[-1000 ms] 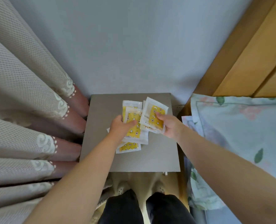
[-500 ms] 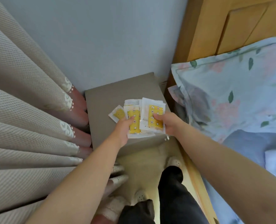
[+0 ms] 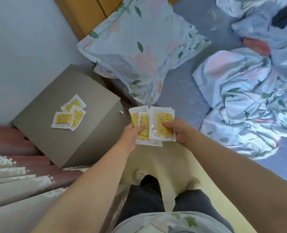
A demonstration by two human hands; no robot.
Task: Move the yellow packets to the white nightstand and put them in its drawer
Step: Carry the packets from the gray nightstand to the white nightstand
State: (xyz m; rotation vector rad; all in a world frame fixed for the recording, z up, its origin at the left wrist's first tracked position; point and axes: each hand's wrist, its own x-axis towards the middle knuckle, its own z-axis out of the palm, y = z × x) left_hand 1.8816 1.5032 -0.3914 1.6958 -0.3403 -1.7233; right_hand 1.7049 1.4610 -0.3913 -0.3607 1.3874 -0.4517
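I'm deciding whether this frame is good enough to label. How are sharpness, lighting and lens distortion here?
Head view: soft, even light, no hard shadows. Head view: wide-angle stretch swells both forearms toward the bottom corners. Head view: the held packets are fairly sharp, their small print unreadable; the crumpled duvet looks smeared and glossy.

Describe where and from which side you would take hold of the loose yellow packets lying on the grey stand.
Pinch the white sealed borders where the loose packets overlap, at their edge nearest the person, coming from above and slightly from the front. They lie flat on the grey stand, so only a raised overlapping edge probably offers fingers purchase.
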